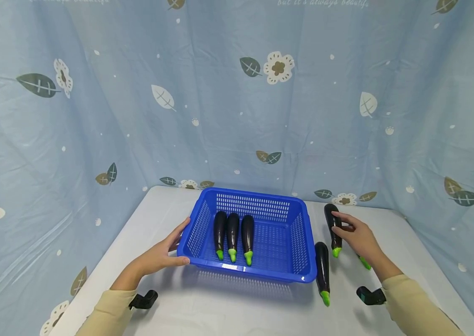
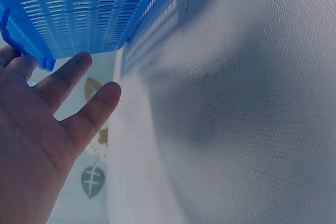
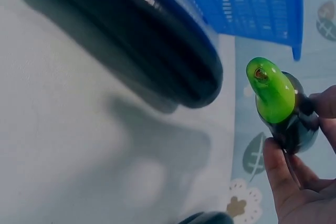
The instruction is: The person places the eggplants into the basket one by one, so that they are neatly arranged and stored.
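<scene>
In the head view, a blue plastic basket (image 1: 258, 275) has three dark eggplants (image 1: 233, 233) lying side by side in its left half. My left hand (image 1: 157, 255) holds the basket's left rim, and a shadow shows below the basket's tilted front. Two fingers (image 2: 86, 111) stretch out under it in the left wrist view. Right of the basket, my right hand (image 1: 358, 237) pinches an eggplant (image 1: 332, 228) between thumb and fingers. The right wrist view shows its green stem end (image 3: 275, 95) above the table.
Another eggplant (image 1: 322, 268) lies beside the basket's right side. A further eggplant (image 1: 364, 262) is mostly hidden behind the right hand. The white table (image 1: 228, 312) meets a blue patterned curtain (image 1: 325, 116) at the back and sides.
</scene>
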Available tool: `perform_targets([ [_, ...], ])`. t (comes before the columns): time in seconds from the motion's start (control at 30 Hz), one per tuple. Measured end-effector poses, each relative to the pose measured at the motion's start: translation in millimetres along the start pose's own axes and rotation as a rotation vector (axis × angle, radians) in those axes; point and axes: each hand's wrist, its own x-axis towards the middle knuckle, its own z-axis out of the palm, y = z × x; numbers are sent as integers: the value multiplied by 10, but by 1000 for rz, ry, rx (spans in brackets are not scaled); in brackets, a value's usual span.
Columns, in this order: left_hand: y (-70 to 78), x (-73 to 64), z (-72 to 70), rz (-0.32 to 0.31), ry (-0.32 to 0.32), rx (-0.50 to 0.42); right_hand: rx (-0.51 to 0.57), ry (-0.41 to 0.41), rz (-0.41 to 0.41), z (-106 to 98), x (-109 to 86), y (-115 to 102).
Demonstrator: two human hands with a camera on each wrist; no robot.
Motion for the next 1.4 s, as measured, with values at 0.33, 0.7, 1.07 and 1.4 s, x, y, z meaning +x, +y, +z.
perform_targets([
  [0.33,3,-2,2,-5,4,4,50,-36,-1,28,22,-195],
  [0.7,6,3,-3,13,3,6,61,-62,-4,35,34,-434],
  [1.07,1,3,3,8,8,7,57,-83,-94,59,21,-625],
  [1.4,-3,1,6,5,12,14,82,-109,-124,214,86,-737],
])
